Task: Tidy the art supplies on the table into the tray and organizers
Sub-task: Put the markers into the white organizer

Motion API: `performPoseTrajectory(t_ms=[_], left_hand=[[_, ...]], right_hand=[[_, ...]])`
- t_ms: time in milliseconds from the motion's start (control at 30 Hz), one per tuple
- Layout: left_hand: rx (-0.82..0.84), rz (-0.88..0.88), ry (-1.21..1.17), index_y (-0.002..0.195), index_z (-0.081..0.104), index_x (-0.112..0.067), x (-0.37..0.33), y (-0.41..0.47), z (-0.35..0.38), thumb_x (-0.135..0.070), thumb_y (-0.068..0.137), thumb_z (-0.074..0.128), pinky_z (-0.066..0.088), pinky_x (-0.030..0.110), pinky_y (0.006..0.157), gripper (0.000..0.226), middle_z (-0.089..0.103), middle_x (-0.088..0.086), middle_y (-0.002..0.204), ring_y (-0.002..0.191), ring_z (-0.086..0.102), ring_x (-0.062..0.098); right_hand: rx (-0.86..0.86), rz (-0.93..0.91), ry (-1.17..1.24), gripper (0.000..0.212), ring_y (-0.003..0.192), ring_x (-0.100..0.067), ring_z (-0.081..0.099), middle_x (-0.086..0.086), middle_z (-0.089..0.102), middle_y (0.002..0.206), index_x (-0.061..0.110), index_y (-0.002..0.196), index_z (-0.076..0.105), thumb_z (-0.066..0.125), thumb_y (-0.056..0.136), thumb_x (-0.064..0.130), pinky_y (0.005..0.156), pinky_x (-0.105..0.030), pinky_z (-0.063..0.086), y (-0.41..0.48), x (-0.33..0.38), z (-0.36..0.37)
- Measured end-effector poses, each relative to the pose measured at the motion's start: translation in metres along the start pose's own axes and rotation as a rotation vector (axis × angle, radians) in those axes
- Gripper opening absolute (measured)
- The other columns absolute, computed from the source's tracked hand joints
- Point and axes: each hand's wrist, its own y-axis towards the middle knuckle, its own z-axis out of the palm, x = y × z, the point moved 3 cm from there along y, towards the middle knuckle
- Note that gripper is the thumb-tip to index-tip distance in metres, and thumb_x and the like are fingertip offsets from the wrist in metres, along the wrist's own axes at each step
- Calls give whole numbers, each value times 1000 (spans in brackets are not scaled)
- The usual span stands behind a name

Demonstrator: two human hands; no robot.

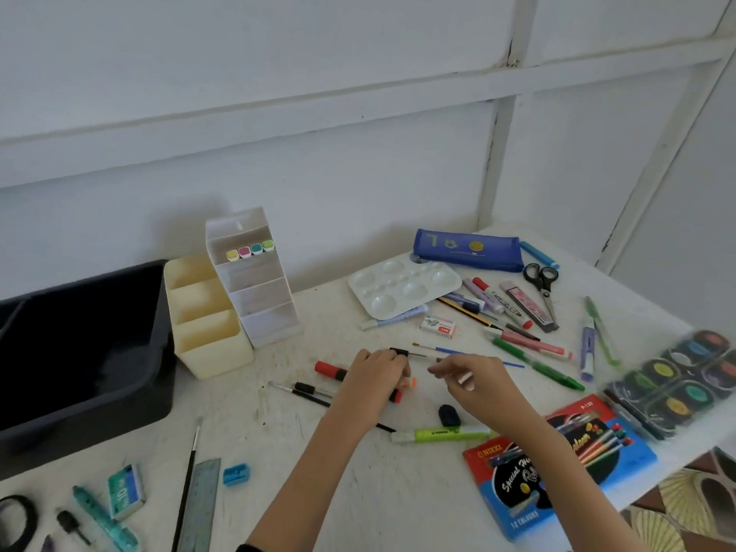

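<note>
The white table [358,492] carries everything. The dark grey tray [79,424] sits at the 9 o'clock edge of the view. At its right rim stand the cream three-pocket organizer [207,336] and the white tiered organizer [259,296], whose top shelf holds four highlighters [251,251]. Both organizers are at about 10 o'clock from the hands and well apart from them. A watercolour set [677,384] lies at 3 o'clock and a NIKKI colour-pen box [557,472] at 4 o'clock, under the right forearm. A white palette [402,288] lies at 12 o'clock from the hands.

The left hand [374,378] and right hand [478,384] meet near the middle of the table. The left hand lies over a red-capped marker [328,369], its fingers curled, with the fingertips on the black end of a thin paintbrush [414,354]. The right hand pinches the brush's other end between thumb and forefinger, its other fingers loosely bent. The brush spans the gap between the two hands, at their 12 o'clock side. A blue-handled brush [478,357] lies just beyond it.
</note>
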Motion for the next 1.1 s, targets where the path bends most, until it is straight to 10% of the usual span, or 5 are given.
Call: performPoseTrajectory(t_ms=[267, 567, 1100], left_hand=[[-241, 157, -156, 126, 54, -16, -28, 5, 2, -19, 92, 57, 38, 27, 87, 34, 58, 3, 117, 104, 56, 21], [-414, 238, -342, 122, 57, -15, -39, 1, -18, -23, 93, 55, 44, 16, 75, 30, 57, 3, 117, 99, 59, 12], [-1019, -86, -699, 109, 61, -22, 49, -75, -113, -17, 88, 63, 47, 10, 78, 22, 63, -3, 99, 88, 62, 5]], right_hand=[[191, 227, -197, 15, 80, -1, 56, 13, 63, 86, 28, 83, 71, 71, 79, 42, 74, -22, 49, -26, -4, -23], [276, 128, -355, 17, 87, -2, 50, 17, 52, 89, 24, 94, 69, 69, 81, 35, 80, -21, 47, -33, 8, -18], [-36, -107, 343, 32, 77, -5, 66, 3, 70, 86, 31, 110, 61, 69, 82, 21, 75, -19, 53, 15, 103, -24]])
